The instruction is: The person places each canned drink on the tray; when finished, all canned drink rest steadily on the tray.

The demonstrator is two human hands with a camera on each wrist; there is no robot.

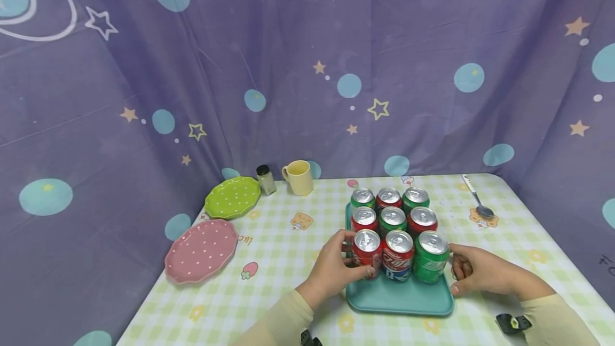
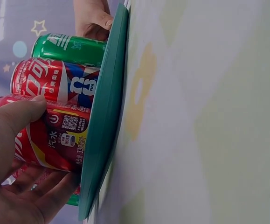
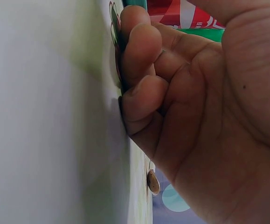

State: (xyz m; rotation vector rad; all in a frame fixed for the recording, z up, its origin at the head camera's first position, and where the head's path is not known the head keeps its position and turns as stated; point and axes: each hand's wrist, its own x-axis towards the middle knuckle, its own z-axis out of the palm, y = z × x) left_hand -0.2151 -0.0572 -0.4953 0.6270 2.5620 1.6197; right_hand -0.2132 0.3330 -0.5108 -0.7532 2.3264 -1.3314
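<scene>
Rows of red and green soda cans stand upright on a teal tray [image 1: 399,298]. My left hand [image 1: 333,266] grips the front-left red can [image 2: 60,135], its thumb across the front and its fingers around the left side and behind. Beside that can are another red can [image 1: 397,255] and a green can [image 1: 431,258]. My right hand [image 1: 480,271] holds the tray's right edge, with thumb and index finger at the rim and the other fingers [image 3: 141,46] curled low against the tablecloth. More cans [image 1: 393,219] fill the two rows behind.
A pink dotted plate [image 1: 202,252] and a green dotted plate [image 1: 233,196] lie at the left. At the back stand a black-capped shaker [image 1: 266,180] and a yellow mug [image 1: 300,178]. A spoon [image 1: 480,207] lies at the right. A purple curtain [image 1: 307,68] hangs behind the table.
</scene>
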